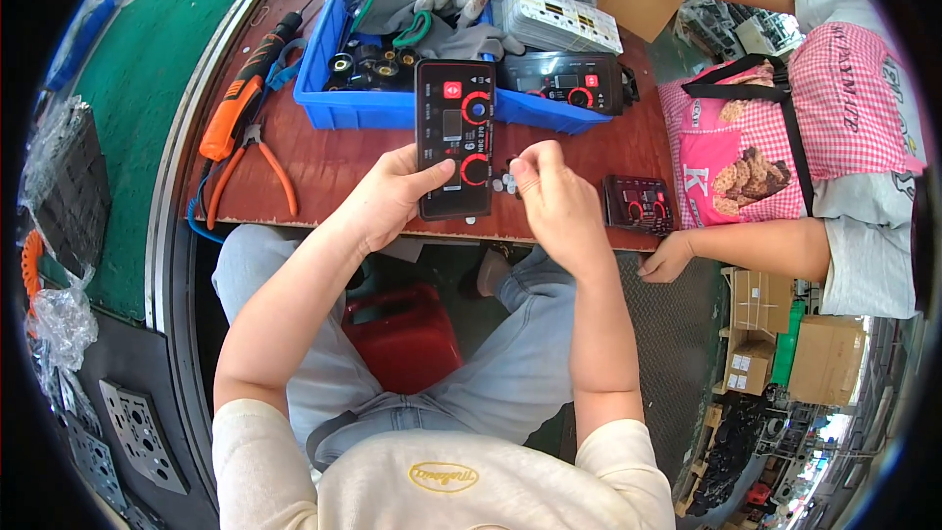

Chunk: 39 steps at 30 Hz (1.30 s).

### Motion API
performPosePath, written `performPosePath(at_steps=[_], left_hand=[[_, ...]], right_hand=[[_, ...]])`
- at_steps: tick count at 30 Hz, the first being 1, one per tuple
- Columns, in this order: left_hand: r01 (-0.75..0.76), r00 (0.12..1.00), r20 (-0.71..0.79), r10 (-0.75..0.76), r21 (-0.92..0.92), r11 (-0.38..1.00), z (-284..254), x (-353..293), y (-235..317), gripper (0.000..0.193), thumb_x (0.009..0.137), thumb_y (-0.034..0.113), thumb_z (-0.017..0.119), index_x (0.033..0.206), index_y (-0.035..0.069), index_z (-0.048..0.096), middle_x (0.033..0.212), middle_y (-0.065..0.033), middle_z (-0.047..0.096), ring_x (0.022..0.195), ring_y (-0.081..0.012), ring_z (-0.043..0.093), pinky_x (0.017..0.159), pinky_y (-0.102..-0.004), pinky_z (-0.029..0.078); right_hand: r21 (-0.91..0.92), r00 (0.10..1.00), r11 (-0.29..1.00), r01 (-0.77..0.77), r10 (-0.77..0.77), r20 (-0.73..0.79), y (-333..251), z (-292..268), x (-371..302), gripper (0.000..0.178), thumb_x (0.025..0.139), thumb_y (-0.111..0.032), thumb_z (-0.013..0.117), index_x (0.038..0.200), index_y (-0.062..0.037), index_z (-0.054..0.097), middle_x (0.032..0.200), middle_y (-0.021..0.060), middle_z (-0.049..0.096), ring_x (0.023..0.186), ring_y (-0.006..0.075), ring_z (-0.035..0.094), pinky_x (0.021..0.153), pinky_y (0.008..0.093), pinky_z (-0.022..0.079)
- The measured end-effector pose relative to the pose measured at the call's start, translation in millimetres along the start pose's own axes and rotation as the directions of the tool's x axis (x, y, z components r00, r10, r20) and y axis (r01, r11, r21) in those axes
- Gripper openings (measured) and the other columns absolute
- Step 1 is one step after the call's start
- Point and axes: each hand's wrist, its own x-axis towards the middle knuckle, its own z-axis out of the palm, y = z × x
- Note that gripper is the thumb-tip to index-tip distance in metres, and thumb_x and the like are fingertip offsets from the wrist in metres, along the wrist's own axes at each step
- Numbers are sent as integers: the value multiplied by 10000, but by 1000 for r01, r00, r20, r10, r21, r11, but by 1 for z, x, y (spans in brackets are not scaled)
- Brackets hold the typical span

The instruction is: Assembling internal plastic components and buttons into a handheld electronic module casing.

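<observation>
My left hand (392,191) grips a black front panel (453,128) by its left edge, thumb on its face. The panel stands upright over the table's near edge and bears red dial rings, a small window and a red square. A blue spot shows inside its upper ring. Close to the panel's right side, my right hand (561,201) is closed, thumb against curled fingers; whatever it pinches is hidden. Several small pale round pieces (504,183) lie on the table beside those fingertips. A short stack of similar smaller panels (638,204) sits right of my right hand.
Behind the panel stands a blue bin (368,113) with black knobs and grey gloves (446,31). Stacked panels (561,22) rise at its right. An orange power screwdriver (234,116) and orange-handled pliers (255,162) lie at left. A co-worker's hand (667,257) rests near the table's right edge.
</observation>
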Motion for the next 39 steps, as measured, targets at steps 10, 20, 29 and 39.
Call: performPosePath(at_steps=[10, 20, 29, 39], left_hand=[[-137, 991, 6, 137, 82, 987, 9, 6, -9, 207, 961, 123, 544, 1128, 15, 600, 1017, -35, 661, 890, -94, 618, 789, -268, 519], [-124, 987, -86, 136, 134, 983, 13, 2, -8, 196, 965, 135, 544, 1096, 16, 629, 997, -25, 663, 932, -87, 595, 830, -277, 499], [164, 984, 108, -139, -273, 948, 12, -4, 6, 351, 960, 188, 528, 1285, 70, 467, 1197, -78, 591, 1084, -222, 607, 906, -443, 528], [-118, 993, -3, 119, -130, 984, 4, -6, 17, 226, 951, 138, 558, 1157, 48, 581, 1084, -61, 654, 986, -163, 633, 875, -353, 525]], right_hand=[[-248, 939, 930, 270, -312, -148, 1, 20, 5, 173, 844, -187, 628, 754, -46, 583, 725, 101, 599, 687, 274, 626, 567, 393, 487], [-33, 993, 994, 107, -109, -50, -2, 17, 13, 256, 885, -271, 593, 803, -29, 592, 760, 143, 629, 722, 349, 628, 643, 445, 487], [817, 955, 514, -259, 9, 297, 16, -3, 11, 149, 861, -70, 629, 998, -18, 657, 895, -5, 650, 746, 47, 535, 658, 233, 450], [178, 998, 982, -56, 60, -18, 34, 11, 14, 90, 805, -43, 649, 871, 17, 666, 788, 121, 673, 712, 185, 649, 667, 289, 498]])
